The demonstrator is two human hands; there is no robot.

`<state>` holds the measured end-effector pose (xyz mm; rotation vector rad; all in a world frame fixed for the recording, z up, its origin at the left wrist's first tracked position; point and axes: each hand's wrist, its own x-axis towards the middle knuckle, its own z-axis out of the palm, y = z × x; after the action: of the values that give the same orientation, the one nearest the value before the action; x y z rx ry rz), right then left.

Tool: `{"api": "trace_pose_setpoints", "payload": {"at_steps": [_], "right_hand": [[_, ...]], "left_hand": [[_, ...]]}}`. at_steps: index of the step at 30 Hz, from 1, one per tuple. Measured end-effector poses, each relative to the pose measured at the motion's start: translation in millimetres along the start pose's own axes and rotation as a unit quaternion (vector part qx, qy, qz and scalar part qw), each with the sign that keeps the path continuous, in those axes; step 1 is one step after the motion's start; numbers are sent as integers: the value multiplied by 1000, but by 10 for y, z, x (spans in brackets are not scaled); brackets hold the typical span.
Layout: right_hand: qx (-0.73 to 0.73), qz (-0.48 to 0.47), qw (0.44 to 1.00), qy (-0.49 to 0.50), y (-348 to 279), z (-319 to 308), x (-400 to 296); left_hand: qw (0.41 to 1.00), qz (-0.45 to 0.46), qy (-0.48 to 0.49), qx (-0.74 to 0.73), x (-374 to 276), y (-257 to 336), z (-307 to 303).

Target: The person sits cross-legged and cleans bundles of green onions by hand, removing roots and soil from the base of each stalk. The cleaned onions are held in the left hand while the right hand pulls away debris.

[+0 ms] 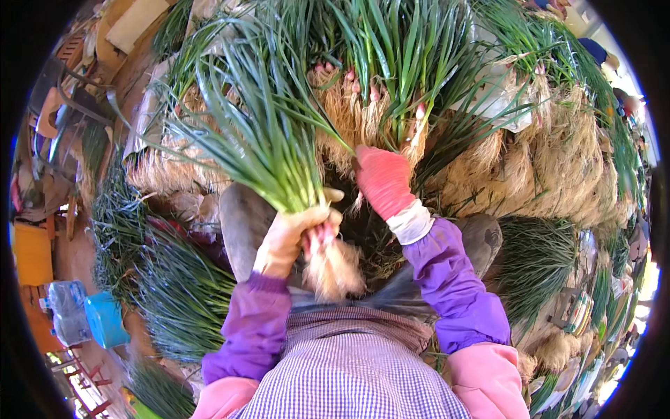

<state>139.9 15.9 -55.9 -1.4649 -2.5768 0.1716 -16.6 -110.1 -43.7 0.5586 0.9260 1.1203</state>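
Observation:
My left hand point(303, 225), in a pale glove, is closed around a bunch of green onions point(282, 178) just above its reddish bulbs. The long leaves fan up and to the left, and the pale roots point(332, 269) hang below over my lap. My right hand point(383, 178), in a red glove with a white cuff, is to the right of the bunch, its fingertips at a thin green leaf or stalk. Right behind it stands a row of green onions point(390, 68) with pink bulbs and long, dry-looking roots.
More green onions with thick roots point(555, 157) are piled at the right. Loose green leaves point(188, 293) lie at the left, near a blue plastic container point(106, 319) and a clear plastic one point(68, 312). Parts of other people show at the upper right edge.

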Motion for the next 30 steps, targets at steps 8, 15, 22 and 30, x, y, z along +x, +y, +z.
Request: {"api": "trace_pose_setpoints", "payload": {"at_steps": [8, 15, 22, 30], "right_hand": [[98, -71, 979, 164, 295, -1288, 38], [-311, 330, 835, 310, 3061, -2945, 429], [216, 59, 967, 125, 1401, -1326, 62], [309, 227, 907, 177, 1023, -705, -172]], "left_hand": [[946, 222, 28, -236, -404, 330, 207], [941, 220, -84, -243, 221, 514, 136], [911, 21, -28, -411, 305, 88, 54], [954, 103, 67, -273, 8, 228, 237]]}}
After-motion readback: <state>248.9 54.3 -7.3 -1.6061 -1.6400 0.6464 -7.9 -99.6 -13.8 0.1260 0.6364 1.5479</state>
